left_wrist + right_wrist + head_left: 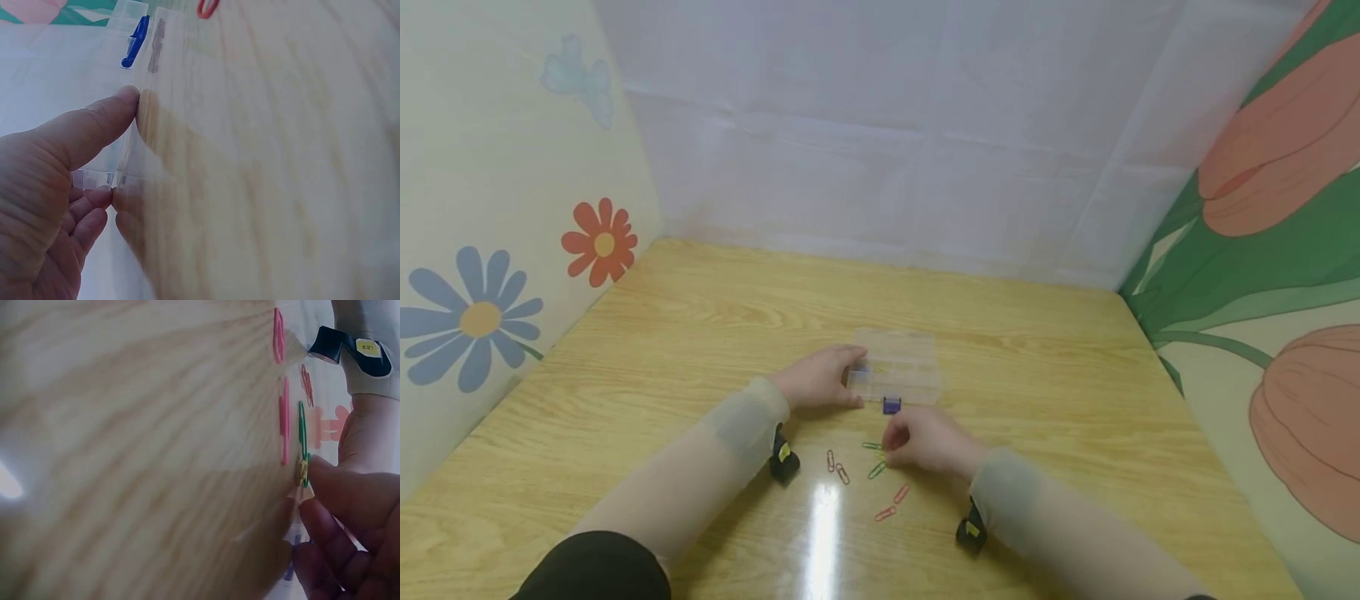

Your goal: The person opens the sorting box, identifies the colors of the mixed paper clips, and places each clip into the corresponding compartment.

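A clear plastic box (917,387) with a blue latch (891,406) at its front lies on the table. My left hand (820,379) grips its left end, thumb at the front edge and the other fingers farther back, as the left wrist view shows. My right hand (928,437) is low over the table in front of the box, its thumb and index fingertips apart beside a yellow paper clip (304,469). Close to those fingertips are two green paper clips (877,471). Nearer the front lie two pink paper clips (886,513). Two red paper clips (842,474) lie left of them.
The wood-patterned table (1037,350) ends at a white backdrop (880,142). Flower-printed panels (475,167) stand at both sides. A black wrist camera (785,462) hangs under the left wrist and another (972,533) under the right.
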A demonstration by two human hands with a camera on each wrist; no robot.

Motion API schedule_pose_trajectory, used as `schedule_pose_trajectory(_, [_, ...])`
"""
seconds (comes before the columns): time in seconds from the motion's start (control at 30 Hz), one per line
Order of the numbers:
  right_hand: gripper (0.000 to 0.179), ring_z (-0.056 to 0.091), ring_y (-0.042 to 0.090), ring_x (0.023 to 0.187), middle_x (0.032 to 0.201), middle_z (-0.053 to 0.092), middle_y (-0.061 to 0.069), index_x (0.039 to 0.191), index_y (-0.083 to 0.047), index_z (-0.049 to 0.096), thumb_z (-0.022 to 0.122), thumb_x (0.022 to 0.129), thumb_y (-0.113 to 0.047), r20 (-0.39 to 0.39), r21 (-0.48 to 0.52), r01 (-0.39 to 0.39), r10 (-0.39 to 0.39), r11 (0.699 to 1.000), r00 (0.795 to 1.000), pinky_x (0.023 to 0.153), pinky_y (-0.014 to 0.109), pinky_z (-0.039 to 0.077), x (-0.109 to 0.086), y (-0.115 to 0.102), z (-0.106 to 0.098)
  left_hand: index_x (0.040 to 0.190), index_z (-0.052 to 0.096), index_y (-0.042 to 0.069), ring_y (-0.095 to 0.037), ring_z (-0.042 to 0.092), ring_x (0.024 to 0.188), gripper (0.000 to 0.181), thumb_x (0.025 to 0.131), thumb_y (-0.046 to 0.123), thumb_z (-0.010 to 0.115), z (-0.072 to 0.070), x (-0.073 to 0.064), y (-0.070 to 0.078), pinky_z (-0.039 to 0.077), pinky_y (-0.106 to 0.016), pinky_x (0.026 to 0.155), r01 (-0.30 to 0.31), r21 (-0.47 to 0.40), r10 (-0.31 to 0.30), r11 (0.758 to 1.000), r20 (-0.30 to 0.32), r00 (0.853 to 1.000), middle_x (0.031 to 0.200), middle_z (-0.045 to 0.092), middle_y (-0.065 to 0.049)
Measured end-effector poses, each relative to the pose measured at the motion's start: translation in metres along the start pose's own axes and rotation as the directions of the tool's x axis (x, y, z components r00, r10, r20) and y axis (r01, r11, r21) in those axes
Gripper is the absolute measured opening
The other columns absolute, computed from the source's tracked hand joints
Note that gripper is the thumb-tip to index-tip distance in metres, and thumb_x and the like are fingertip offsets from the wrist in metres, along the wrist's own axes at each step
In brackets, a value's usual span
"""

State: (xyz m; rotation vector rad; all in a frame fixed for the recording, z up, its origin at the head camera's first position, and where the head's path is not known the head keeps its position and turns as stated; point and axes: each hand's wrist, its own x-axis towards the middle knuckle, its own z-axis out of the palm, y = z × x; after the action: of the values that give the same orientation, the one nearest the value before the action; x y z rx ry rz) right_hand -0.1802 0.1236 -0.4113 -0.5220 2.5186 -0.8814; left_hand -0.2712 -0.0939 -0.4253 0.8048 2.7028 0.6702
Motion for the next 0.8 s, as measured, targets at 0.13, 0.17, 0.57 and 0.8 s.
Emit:
schedule_pose_trajectory(0.13, [0.014, 0.059, 0.009, 0.077, 0.080, 0.063, -0.010, 0.084, -0.021, 0.069, 0.079, 0.077, -0.016, 0.005, 0.009, -0.010, 0.010, 1.000, 1.000, 0.077, 0.031, 0.051, -0.0001, 0.0003, 0.0011, 0.148, 0.035, 0.006, -0.029, 0.032, 0.139, 0.093, 0.075, 0.041, 0.080, 0.0007, 0.0009, -0.0007, 0.023, -0.044, 0.116, 0.002, -0.003, -0.002, 1.000, -0.002, 1.000, 0.151, 0.037, -0.012])
schedule_pose_trajectory(0.17, [0.014, 0.059, 0.009, 0.077, 0.080, 0.063, -0.010, 0.084, -0.021, 0.069, 0.079, 0.077, -0.015, 0.003, 0.009, -0.016, 0.016, 1.000, 1.000, 0.077, 0.031, 0.051, -0.0001, 0.0006, 0.0014, 0.148, 0.035, 0.006, -0.029, 0.033, 0.139, 0.093, 0.075, 0.041, 0.080, 0.0008, 0.0011, -0.0007, 0.023, -0.044, 0.116, 0.005, -0.004, -0.005, 1.000, -0.002, 1.000, 0.151, 0.037, -0.011])
schedule_pose_trajectory(0.57, [0.012, 0.057, 0.010, 0.077, 0.080, 0.062, -0.010, 0.082, -0.022, 0.067, 0.078, 0.079, -0.019, -0.010, -0.008, -0.048, 0.048, 0.999, 0.999, 0.076, 0.031, 0.050, 0.0026, 0.0022, 0.0022, 0.148, 0.035, 0.007, -0.028, 0.033, 0.139, 0.092, 0.075, 0.040, 0.080, -0.0004, 0.0004, 0.0011, 0.024, -0.044, 0.116, 0.018, -0.009, -0.018, 1.000, 0.004, 1.000, 0.151, 0.038, -0.010])
schedule_pose_trajectory(0.8, [0.012, 0.056, 0.011, 0.074, 0.078, 0.061, -0.009, 0.078, -0.021, 0.066, 0.077, 0.079, -0.016, -0.007, -0.032, -0.058, 0.058, 0.998, 0.998, 0.071, 0.029, 0.048, 0.0027, -0.0012, 0.0034, 0.149, 0.034, 0.007, -0.028, 0.032, 0.139, 0.092, 0.076, 0.040, 0.080, -0.0001, 0.0005, 0.0013, 0.024, -0.044, 0.116, 0.017, -0.012, -0.017, 1.000, 0.006, 1.000, 0.151, 0.037, -0.010])
